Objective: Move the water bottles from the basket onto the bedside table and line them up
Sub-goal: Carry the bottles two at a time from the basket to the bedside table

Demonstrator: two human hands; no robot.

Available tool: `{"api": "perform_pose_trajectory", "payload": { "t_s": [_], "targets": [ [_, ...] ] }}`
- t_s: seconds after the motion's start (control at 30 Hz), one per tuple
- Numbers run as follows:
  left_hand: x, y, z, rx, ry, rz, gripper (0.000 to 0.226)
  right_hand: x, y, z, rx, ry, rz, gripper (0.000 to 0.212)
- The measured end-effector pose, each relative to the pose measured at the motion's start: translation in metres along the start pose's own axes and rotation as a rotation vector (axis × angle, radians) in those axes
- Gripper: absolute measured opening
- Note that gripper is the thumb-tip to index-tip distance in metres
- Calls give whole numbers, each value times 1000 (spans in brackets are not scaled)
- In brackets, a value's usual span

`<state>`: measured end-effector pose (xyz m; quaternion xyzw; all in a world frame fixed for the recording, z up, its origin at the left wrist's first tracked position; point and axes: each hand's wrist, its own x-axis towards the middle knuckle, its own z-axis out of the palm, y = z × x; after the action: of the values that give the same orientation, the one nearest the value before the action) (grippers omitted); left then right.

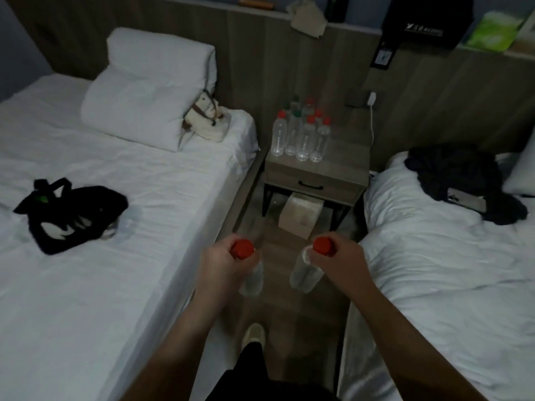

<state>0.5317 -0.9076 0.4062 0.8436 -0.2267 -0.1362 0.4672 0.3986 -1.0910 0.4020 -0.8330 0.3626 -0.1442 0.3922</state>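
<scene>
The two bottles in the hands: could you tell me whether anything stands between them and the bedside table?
Nothing visible does. The left hand and right hand each hold a bottle above bare floor between the beds, leading straight to the table. The box sits low under the table.

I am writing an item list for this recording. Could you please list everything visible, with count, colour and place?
bottles on table: about nine, clear, red or green caps, bedside table's left part
bedside table: one, grey-brown, between beds
box: one, pale, under table
pillows: two, white, left bed
black bag: one, left bed
cream bag: one, beside pillows
dark clothes: one pile, right bed
charger: one, white, wall
held bottles: two, clear, red caps
left hand: holds one
right hand: holds other
</scene>
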Motion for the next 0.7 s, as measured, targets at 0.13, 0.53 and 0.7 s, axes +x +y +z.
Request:
{"api": "perform_pose_trajectory", "payload": {
  "t_s": [0.13,0.53,0.7],
  "targets": [
    [73,4,1,18,-92,54,22,50,-11,1,15,66,64,20],
    [202,49,40,3,-110,95,15,168,-12,-28,74,163,109,13],
    [253,80,80,-22,-110,120,15,242,10,-54,98,131,172,16]
  ]
}}
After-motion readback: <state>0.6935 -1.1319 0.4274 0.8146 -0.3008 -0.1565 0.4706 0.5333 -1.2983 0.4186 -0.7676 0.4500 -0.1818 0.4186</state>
